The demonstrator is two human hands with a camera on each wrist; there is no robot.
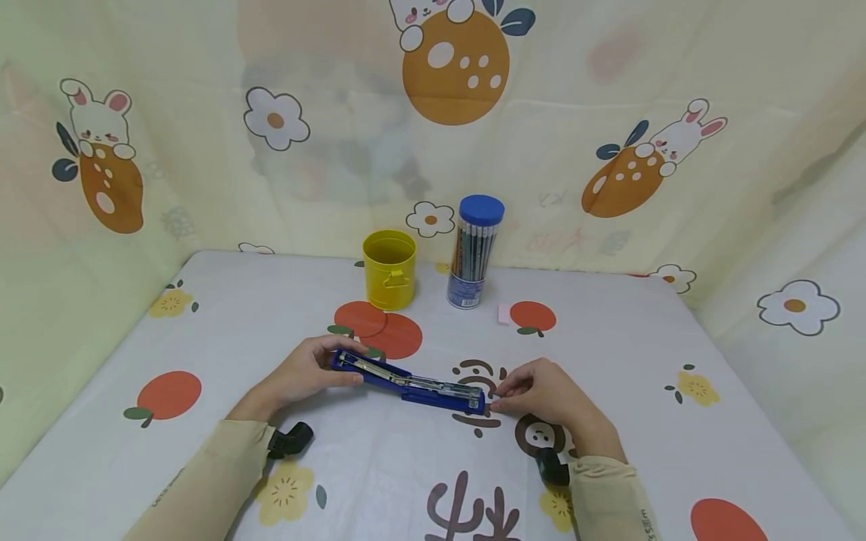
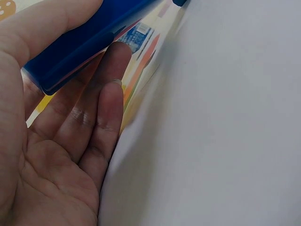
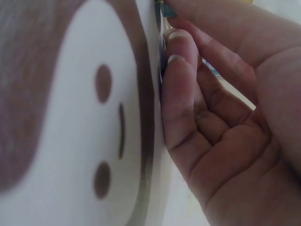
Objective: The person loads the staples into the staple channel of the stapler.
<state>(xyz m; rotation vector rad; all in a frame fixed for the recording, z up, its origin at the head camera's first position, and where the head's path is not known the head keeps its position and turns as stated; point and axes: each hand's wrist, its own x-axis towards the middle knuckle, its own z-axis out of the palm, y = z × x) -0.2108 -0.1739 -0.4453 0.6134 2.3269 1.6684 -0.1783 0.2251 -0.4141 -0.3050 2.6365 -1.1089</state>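
A blue stapler [image 1: 409, 385], opened out long with its metal insides facing up, is held over the table in front of me. My left hand [image 1: 314, 372] grips its left end, the thumb in front and fingers behind. In the left wrist view, the blue body [image 2: 84, 44] lies between the thumb and the fingers. My right hand [image 1: 548, 391] is at the stapler's right end, its fingers [image 3: 178, 89] bent and its thumb and index fingertips right at that end. I cannot tell whether they pinch something there.
Behind the stapler stand a yellow bucket [image 1: 390, 282] and a clear tube of pencils [image 1: 473, 252] with a blue lid. A pale pink slip [image 1: 504, 314] lies right of the tube. The table [image 1: 379, 473] has a printed cloth; a patterned curtain [image 1: 338, 180] hangs behind.
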